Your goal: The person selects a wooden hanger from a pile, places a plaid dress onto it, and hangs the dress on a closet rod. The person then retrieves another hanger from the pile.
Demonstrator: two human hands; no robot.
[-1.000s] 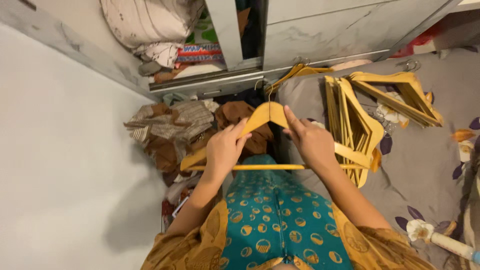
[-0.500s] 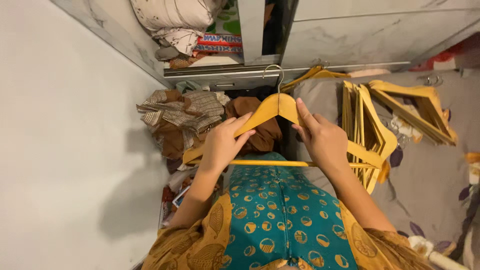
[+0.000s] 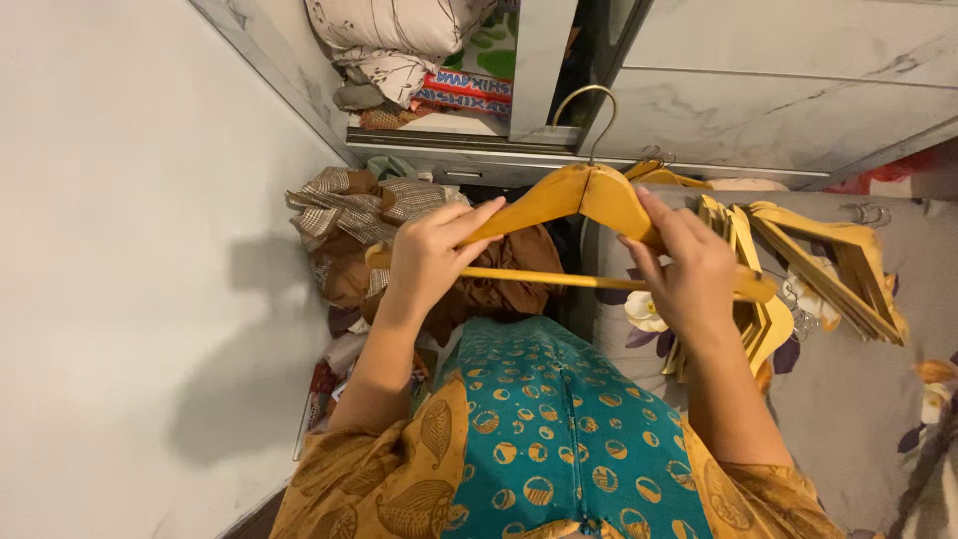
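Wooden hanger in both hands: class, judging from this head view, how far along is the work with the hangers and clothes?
Done: nothing hangs yet; the wooden hanger is bare. In hand: the left hand and right hand grip its two arms, hook pointing towards the wardrobe. Left: stacked hangers lie unused on the bed, and the pile of clothes sits on the floor.

Mustard leaf-print sleeves (image 3: pixel 399 479) (short), teal garment front (image 3: pixel 559 429) dotted with gold circles.
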